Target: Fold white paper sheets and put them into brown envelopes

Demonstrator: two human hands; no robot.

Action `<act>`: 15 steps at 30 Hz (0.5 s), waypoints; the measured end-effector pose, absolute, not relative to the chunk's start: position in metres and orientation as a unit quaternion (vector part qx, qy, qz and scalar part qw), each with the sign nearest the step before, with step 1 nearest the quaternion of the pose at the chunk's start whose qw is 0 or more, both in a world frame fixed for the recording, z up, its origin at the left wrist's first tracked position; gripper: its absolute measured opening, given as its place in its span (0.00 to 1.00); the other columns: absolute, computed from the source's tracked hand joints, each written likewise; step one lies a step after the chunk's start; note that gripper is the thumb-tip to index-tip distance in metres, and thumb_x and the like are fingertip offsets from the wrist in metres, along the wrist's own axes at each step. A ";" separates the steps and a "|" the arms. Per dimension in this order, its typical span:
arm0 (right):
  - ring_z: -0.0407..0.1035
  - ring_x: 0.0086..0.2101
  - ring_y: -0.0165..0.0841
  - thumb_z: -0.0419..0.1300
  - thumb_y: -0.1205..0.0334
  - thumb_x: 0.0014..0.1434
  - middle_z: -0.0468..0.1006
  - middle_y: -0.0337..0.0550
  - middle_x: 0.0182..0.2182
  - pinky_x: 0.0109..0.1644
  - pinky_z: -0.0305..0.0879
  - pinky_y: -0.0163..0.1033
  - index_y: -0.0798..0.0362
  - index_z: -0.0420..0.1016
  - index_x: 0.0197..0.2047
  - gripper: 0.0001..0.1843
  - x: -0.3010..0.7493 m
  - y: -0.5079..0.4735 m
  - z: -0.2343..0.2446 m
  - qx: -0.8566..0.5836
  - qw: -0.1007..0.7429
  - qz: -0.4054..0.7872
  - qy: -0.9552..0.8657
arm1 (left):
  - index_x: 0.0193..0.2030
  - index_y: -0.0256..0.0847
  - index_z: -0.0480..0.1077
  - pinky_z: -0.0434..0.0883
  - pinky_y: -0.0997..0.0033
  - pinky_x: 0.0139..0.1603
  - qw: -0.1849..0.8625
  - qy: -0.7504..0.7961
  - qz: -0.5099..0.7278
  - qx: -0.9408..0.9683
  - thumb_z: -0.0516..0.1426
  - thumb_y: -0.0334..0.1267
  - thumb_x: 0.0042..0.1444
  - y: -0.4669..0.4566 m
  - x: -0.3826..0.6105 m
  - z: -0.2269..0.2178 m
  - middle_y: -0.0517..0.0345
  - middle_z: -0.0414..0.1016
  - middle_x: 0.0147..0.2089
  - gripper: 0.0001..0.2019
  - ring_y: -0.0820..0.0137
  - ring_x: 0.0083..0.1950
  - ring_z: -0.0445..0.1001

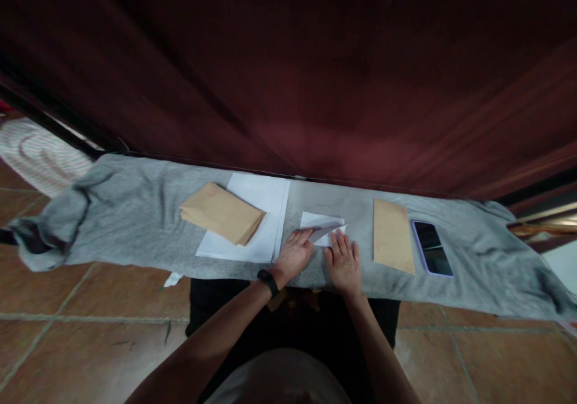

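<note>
A small folded sheet of white paper (315,218) lies on the grey cloth in front of me, with one flap partly raised. My left hand (295,254), with a black band at its wrist, holds the paper at its lower left, the fingers close together. Flat near the paper's lower right edge rests my right hand (345,264), fingers spread and fingertips touching the flap. To the left, a stack of brown envelopes (220,211) lies over larger white sheets (259,254). A single brown envelope (393,235) is right of my right hand.
A phone (433,247) in a pale purple case lies right of the single envelope. Grey cloth (135,211) covers the narrow surface, backed by a dark red panel (297,91). Striped fabric (42,154) shows at the far left. Below is a tiled floor (112,344).
</note>
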State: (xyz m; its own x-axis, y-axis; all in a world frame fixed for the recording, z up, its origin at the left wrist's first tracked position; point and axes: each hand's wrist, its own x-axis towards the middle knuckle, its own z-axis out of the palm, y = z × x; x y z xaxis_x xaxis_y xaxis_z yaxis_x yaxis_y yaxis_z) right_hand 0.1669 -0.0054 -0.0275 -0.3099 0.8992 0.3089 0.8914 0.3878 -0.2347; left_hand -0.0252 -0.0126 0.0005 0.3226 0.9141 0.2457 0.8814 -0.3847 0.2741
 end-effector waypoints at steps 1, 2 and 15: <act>0.54 0.69 0.47 0.45 0.53 0.74 0.59 0.54 0.71 0.71 0.45 0.61 0.54 0.58 0.73 0.29 0.166 -0.006 -0.028 -0.555 0.199 0.007 -0.808 | 0.54 0.37 0.74 0.62 0.52 0.71 0.037 0.550 0.168 0.817 0.50 0.29 0.66 -0.013 -0.025 0.001 0.44 0.68 0.67 0.15 0.58 0.67 0.66; 0.55 0.68 0.47 0.45 0.53 0.74 0.59 0.54 0.71 0.71 0.45 0.61 0.54 0.58 0.73 0.28 0.166 -0.006 -0.028 -0.555 0.200 0.004 -0.808 | 0.53 0.35 0.75 0.61 0.53 0.71 0.026 0.548 0.154 0.821 0.51 0.29 0.65 -0.013 -0.024 0.001 0.43 0.68 0.67 0.15 0.58 0.67 0.66; 0.56 0.68 0.47 0.44 0.53 0.74 0.61 0.54 0.70 0.71 0.48 0.59 0.54 0.54 0.74 0.30 0.184 -0.010 -0.026 -0.568 0.185 0.000 -0.802 | 0.55 0.35 0.74 0.60 0.53 0.72 0.042 0.557 0.150 0.816 0.50 0.27 0.64 -0.013 -0.024 0.004 0.43 0.67 0.68 0.17 0.58 0.69 0.64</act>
